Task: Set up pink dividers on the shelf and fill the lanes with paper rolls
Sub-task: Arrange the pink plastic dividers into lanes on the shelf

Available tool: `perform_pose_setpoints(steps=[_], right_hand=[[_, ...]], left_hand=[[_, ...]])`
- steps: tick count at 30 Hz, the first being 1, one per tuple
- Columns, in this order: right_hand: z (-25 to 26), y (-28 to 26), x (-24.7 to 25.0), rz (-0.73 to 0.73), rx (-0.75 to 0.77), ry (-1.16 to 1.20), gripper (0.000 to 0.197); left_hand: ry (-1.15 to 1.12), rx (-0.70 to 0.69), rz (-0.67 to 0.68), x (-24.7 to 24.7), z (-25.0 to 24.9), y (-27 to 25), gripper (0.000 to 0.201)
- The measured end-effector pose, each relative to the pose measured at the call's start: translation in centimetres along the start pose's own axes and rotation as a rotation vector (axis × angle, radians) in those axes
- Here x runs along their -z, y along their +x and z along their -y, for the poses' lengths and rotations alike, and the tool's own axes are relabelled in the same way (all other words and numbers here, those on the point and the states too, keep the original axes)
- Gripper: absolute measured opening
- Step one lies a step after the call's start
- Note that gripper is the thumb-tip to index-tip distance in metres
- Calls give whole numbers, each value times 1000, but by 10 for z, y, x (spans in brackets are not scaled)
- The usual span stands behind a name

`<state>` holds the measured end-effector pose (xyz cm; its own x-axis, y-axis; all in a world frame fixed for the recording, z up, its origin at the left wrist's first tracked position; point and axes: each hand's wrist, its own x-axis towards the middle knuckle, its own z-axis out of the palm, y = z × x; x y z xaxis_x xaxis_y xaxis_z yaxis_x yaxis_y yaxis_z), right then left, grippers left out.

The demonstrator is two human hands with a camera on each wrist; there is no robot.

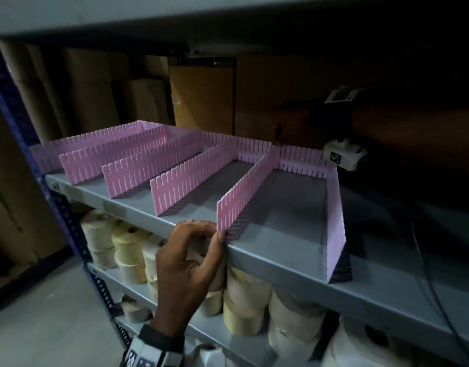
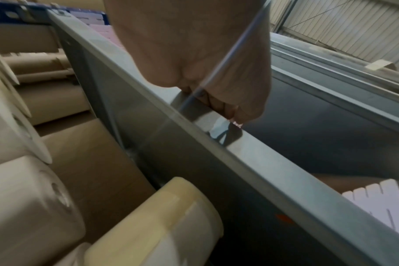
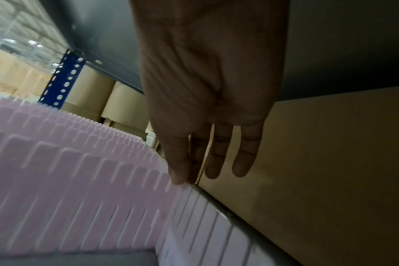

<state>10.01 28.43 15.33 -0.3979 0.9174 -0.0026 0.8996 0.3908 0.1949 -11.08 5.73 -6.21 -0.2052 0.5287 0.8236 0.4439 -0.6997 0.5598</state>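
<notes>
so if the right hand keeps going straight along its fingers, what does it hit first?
Most likely the brown cardboard box behind the shelf. The right hand reaches over the back pink divider, fingers straight and aimed at the box face, index fingertip touching the divider's top. Depth to the box is unclear.

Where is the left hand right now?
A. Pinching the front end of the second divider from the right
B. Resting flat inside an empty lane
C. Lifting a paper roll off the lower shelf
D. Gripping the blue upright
A: in the head view the left hand pinches the near end of that pink divider at the shelf front edge.
</notes>
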Motion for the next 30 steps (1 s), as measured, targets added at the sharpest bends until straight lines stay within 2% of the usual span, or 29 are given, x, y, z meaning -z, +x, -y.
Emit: perform_pose_setpoints(steps=[4, 9, 15, 18, 19, 23, 25, 30], right_hand=[[-3, 4, -3, 26, 19, 38, 38], [-8, 3, -5, 29, 23, 66, 31], [-11, 5, -9, 16, 20, 97, 32], [-16, 5, -17, -140, 31, 161, 32], [-18, 4, -19, -152, 33, 160, 31], [-17, 1, -11, -45, 3, 102, 30], [-18, 2, -6, -51, 30, 126, 30], [-21, 5, 1, 42, 135, 13, 24]], left_hand=[[-20, 17, -1, 0, 2, -2, 17], [-29, 10, 9, 1, -1, -3, 14], [31, -53, 12, -1, 1, -3, 14], [37, -77, 14, -1, 3, -3, 12], [33, -83, 16, -1, 4, -3, 12], [23, -102, 19, 0, 6, -2, 11], [33, -120, 21, 1, 7, -2, 14], [-5, -186, 20, 0, 10, 0, 12]])
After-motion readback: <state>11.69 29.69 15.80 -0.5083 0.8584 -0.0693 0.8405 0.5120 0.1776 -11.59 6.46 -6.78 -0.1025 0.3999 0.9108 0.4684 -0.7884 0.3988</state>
